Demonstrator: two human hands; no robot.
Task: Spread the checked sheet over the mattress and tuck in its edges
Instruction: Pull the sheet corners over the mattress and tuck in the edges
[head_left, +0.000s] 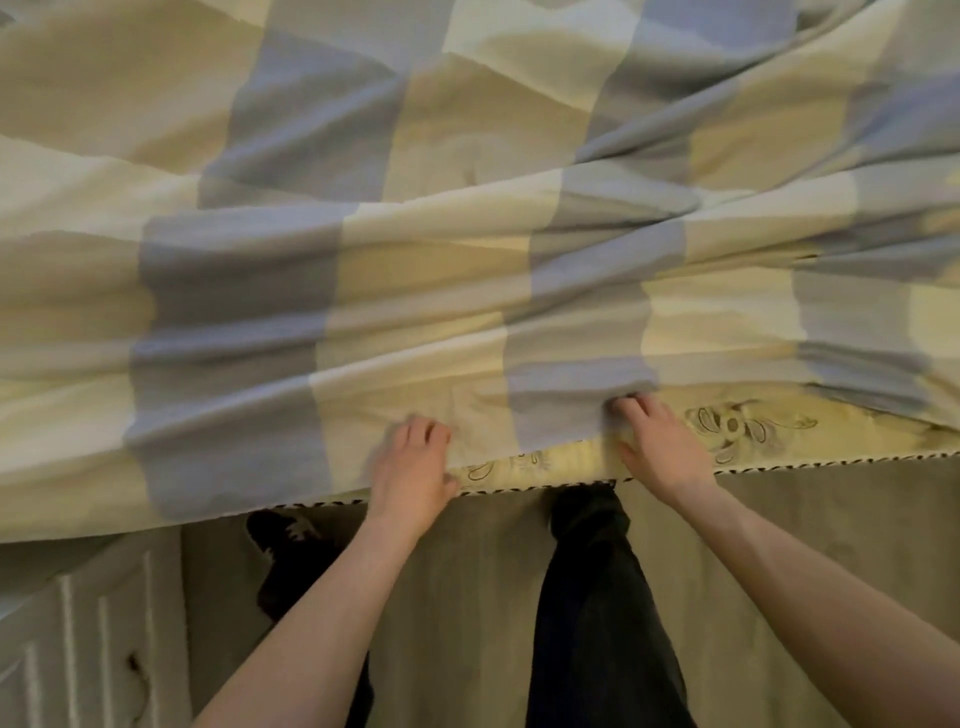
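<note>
**Both hands at the sheet's near edge**

The sheet (415, 249), in blue and cream checks, lies rumpled in long folds over most of the mattress (748, 428). Its near hem stops just short of the bed's front edge, so a strip of patterned mattress top with a corded trim shows at the right. On the left the cloth hangs over the edge.

A white cabinet (78, 634) stands low on the left, its front closed, so I cannot see what it holds.

The left hand (413, 462) is at the hem, fingers curled onto the cloth and thumb near the trim. It is blurred, but it seems to grip the sheet. The right hand (660, 441) reaches a little further in, its fingertips bunched into a blue check, pinching the fabric. Both forearms are bare and stretch forward. A dark-trousered leg (597, 597) stands against the bed's side between them.
</note>
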